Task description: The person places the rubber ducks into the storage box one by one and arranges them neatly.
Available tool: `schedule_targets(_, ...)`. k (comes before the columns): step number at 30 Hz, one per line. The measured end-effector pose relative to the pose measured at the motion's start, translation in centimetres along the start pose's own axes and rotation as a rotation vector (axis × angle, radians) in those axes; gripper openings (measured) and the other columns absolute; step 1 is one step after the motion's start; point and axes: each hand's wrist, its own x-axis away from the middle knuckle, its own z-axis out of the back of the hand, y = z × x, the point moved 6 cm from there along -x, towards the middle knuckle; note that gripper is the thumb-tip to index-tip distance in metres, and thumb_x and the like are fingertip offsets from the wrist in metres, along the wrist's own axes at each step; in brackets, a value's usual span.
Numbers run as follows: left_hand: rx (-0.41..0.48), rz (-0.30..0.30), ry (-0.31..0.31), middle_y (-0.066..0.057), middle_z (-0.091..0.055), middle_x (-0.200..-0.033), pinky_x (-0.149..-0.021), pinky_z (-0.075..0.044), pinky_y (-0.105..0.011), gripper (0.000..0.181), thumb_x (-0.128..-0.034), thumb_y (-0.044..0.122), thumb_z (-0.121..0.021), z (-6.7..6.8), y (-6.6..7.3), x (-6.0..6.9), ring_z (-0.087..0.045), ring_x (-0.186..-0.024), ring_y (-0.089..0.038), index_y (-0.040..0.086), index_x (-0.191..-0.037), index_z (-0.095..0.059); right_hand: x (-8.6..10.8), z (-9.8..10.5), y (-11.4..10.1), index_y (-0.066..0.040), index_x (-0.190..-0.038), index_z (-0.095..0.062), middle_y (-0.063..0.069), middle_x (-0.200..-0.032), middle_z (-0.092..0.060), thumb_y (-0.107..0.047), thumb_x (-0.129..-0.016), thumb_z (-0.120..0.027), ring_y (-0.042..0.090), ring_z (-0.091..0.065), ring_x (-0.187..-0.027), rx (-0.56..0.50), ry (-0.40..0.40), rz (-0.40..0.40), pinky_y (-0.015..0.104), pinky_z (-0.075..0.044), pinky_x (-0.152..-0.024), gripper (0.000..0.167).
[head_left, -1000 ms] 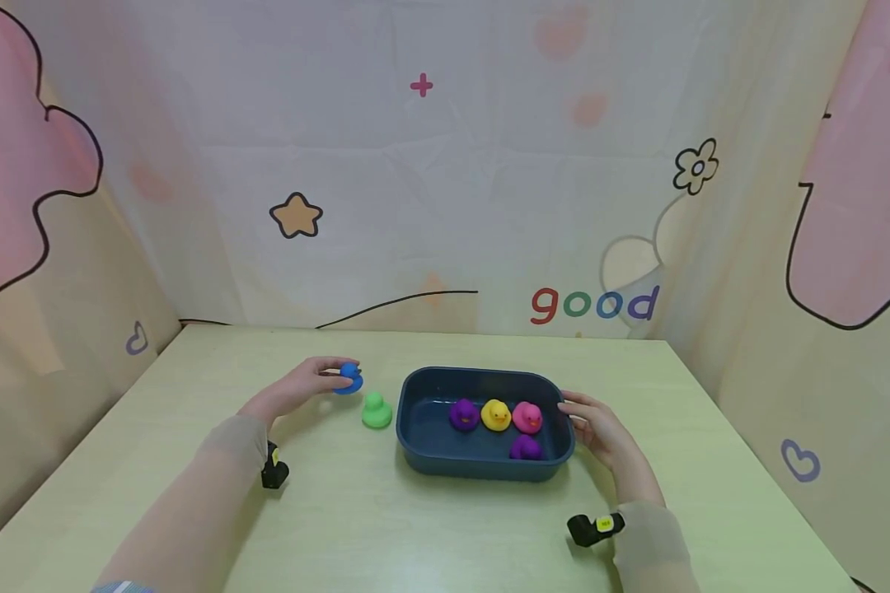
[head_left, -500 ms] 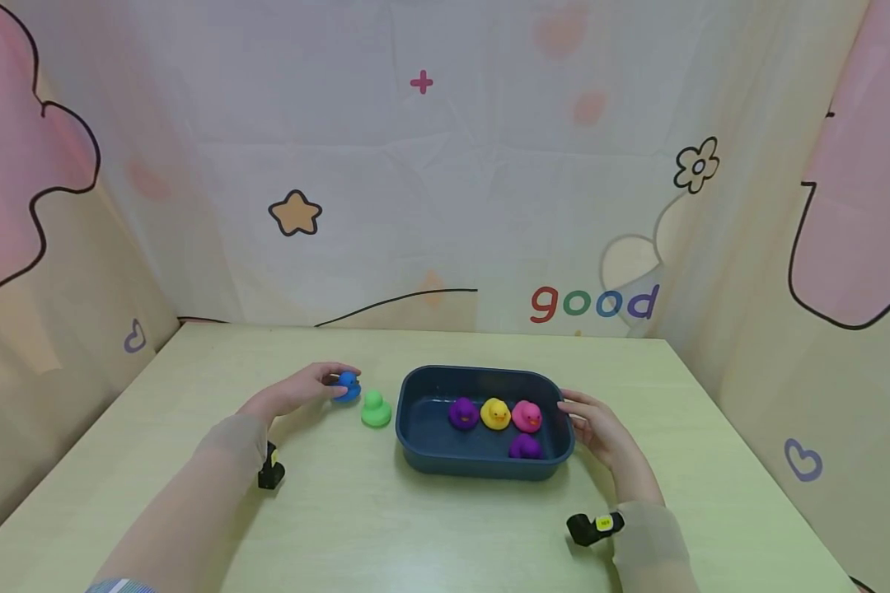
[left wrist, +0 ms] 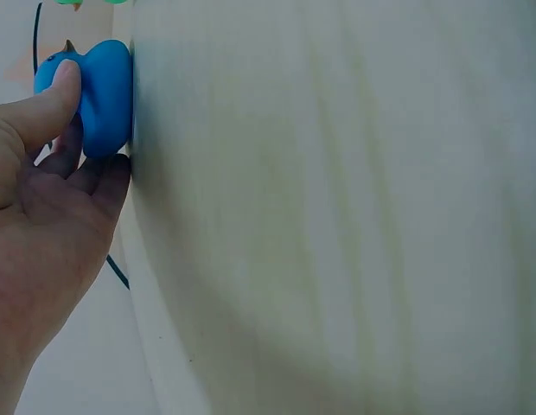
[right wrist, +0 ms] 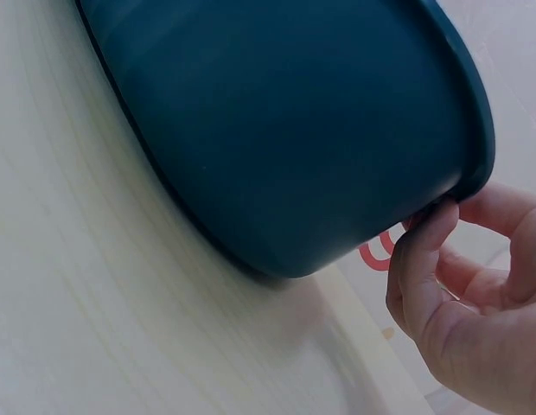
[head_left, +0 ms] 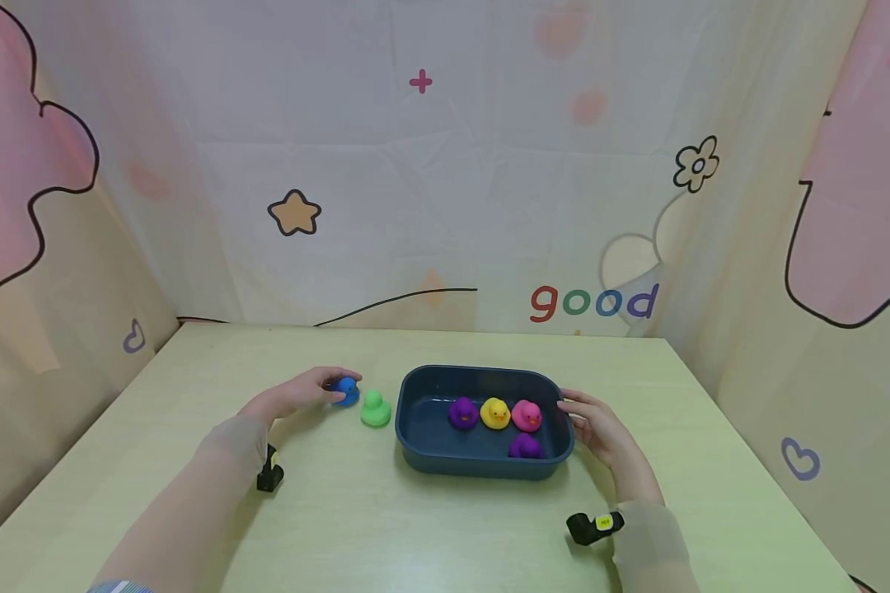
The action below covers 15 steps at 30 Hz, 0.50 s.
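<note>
My left hand (head_left: 302, 390) pinches a blue duck (head_left: 349, 393) low at the tabletop, just left of a green duck (head_left: 375, 411). In the left wrist view, the thumb of my left hand (left wrist: 43, 186) lies on the head of the blue duck (left wrist: 108, 99), with other fingers under its side. At the right end of a dark blue container (head_left: 475, 467), my right hand (head_left: 599, 430) holds the rim with bent fingers. The right wrist view shows the fingertips of my right hand (right wrist: 475, 294) at the rim of the container (right wrist: 294, 130), one partly hidden behind it.
Inside the container are a purple duck (head_left: 463, 414), a yellow duck (head_left: 495, 414), a pink duck (head_left: 526, 417) and another purple duck (head_left: 525, 447) by the near wall. A printed curtain (head_left: 356, 165) stands behind the pale table (head_left: 386, 535).
My left hand has brought the blue duck down and slightly towards me, nearer the tabletop, with its beak turned more to view. The right hand and the container have stayed in place.
</note>
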Motion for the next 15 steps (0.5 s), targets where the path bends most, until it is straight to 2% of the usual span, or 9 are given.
schedule_targets(4, 0.001, -0.001, -0.003, -0.026, -0.038, -0.150, -0.114, -0.027, -0.059, 0.046, -0.0996, 0.010, -0.054, -0.08, 0.04, 0.14, -0.035, -0.136, -0.042, 0.004, -0.145, -0.045, -0.05, -0.03, -0.06, 0.003, -0.139, -0.042, -0.016, -0.093, -0.066, -0.013, -0.098, -0.053, 0.002, -0.064, -0.081, 0.002, 0.002, 0.000, 0.015, -0.053, -0.076, 0.044)
schedule_targets(9, 0.053, -0.039, 0.007, -0.029, -0.035, -0.151, -0.116, -0.025, -0.059, 0.059, -0.0967, 0.006, -0.058, -0.08, 0.20, 0.11, -0.030, -0.140, -0.046, -0.001, -0.150, -0.032, -0.08, -0.10, -0.08, 0.004, -0.140, -0.040, -0.016, -0.094, -0.066, -0.011, -0.099, -0.052, 0.002, -0.064, -0.080, -0.001, -0.003, 0.000, 0.015, -0.053, -0.075, 0.046)
schedule_targets(13, 0.117, -0.042, 0.047, -0.028, -0.033, -0.153, -0.117, -0.023, -0.058, 0.071, -0.0922, 0.007, -0.065, 0.13, 0.21, 0.08, -0.027, -0.143, -0.045, -0.003, -0.151, -0.027, -0.04, -0.11, -0.07, 0.003, -0.138, -0.042, -0.015, -0.093, -0.065, -0.010, -0.099, -0.052, 0.002, -0.064, -0.078, -0.012, -0.007, 0.001, 0.015, -0.053, -0.074, 0.043)
schedule_targets(15, 0.159, -0.016, 0.086, -0.026, -0.032, -0.154, -0.118, -0.022, -0.056, 0.074, -0.0905, 0.009, -0.068, 0.28, 0.07, 0.07, -0.026, -0.144, -0.043, -0.002, -0.151, -0.027, 0.00, -0.05, -0.06, 0.002, -0.137, -0.043, -0.015, -0.093, -0.065, -0.010, -0.099, -0.051, 0.002, -0.064, -0.078, -0.011, -0.007, 0.003, 0.015, -0.053, -0.074, 0.041)
